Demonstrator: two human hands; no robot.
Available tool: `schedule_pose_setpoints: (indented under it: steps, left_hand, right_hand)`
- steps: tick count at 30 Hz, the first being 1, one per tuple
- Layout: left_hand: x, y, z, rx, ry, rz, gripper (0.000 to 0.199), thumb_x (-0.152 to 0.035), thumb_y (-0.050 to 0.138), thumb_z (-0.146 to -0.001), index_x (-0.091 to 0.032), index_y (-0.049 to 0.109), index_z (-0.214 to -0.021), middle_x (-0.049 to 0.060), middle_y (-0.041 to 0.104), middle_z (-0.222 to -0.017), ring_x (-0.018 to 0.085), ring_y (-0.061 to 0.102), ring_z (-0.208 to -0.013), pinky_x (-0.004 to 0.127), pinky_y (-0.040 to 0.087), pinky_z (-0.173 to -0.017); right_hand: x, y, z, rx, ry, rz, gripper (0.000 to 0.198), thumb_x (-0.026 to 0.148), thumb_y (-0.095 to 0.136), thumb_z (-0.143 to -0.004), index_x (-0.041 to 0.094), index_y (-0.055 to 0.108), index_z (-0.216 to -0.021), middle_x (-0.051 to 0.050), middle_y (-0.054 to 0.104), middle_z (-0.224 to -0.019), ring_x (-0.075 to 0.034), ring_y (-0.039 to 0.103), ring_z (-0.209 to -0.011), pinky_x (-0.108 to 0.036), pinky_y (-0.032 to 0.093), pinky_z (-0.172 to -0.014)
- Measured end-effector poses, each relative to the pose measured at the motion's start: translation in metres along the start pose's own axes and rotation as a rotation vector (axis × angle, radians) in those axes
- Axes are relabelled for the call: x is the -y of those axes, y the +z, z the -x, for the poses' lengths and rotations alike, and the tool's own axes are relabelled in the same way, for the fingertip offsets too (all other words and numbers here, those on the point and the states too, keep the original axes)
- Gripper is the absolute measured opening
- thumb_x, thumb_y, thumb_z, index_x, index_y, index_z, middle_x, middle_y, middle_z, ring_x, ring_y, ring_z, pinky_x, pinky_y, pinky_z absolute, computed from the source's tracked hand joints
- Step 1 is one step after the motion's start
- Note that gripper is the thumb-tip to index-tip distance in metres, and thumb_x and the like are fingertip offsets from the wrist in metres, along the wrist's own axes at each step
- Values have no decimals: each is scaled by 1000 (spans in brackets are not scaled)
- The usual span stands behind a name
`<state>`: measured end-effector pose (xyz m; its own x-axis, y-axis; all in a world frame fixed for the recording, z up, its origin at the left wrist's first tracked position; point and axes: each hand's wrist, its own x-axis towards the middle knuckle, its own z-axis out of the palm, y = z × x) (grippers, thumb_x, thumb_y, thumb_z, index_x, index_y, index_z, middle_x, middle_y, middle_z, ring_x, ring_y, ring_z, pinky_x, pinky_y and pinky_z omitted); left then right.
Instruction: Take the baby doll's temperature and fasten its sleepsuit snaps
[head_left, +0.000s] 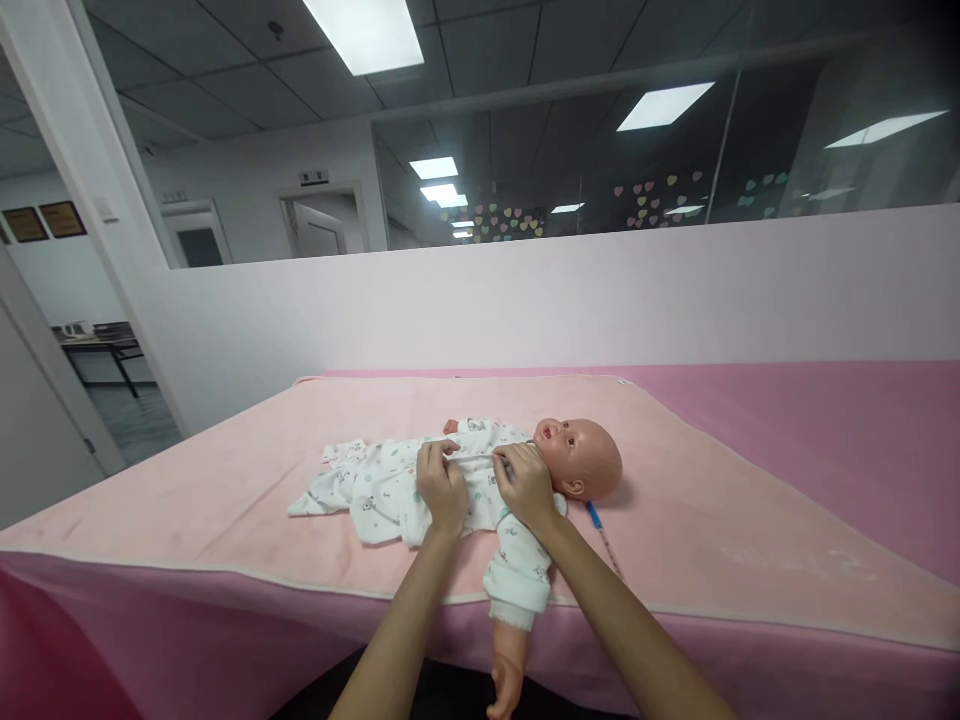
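A baby doll (581, 455) lies on its back with its head to the right. It wears a white printed baby top (480, 515), and printed white trousers (330, 492) spread out to the left. My left hand (441, 485) is closed on the top's front near the belly. Close to the doll's neck, my right hand (527, 480) pinches the same front. A thin pale strip or edge of cloth (472, 459) runs taut between my fingertips. The fingers partly hide what they grip. The doll's near arm (508, 665) hangs over the table's front edge.
A peach mat (217, 500) covers the table over a pink cloth (825, 430). A blue-ended cord or tape (595, 515) lies beside the doll's head, partly behind my right forearm. A low white wall (525, 305) with glass above stands behind the table.
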<state>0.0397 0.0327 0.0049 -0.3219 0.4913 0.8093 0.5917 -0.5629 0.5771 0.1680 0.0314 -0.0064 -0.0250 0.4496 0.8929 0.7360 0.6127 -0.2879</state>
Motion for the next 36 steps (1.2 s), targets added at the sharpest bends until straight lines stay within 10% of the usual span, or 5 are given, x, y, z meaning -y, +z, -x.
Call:
schedule_pose_setpoints:
  steps: [20,36]
  left_hand:
    - [3,-17,-4,203,20,-515,17,-16,42,-72,-18,48,-56,2,59,-62,18,47,-65,34,25,-67]
    - [2,-16,-4,165,-6,-497,17,-18,39,-77,-19,49,-63,1,54,-59,18,48,-65,33,26,-70]
  right_hand:
    - [-1,-1,2,-66,-31,-27,16,19,43,-83,18,58,-80,-5,61,-71,-17,54,-71,-29,40,-66]
    - [0,-2,1,-52,-25,-21,16,19,43,-83,19,58,-78,-4,61,-70,-17,54,-70,-29,39,-65]
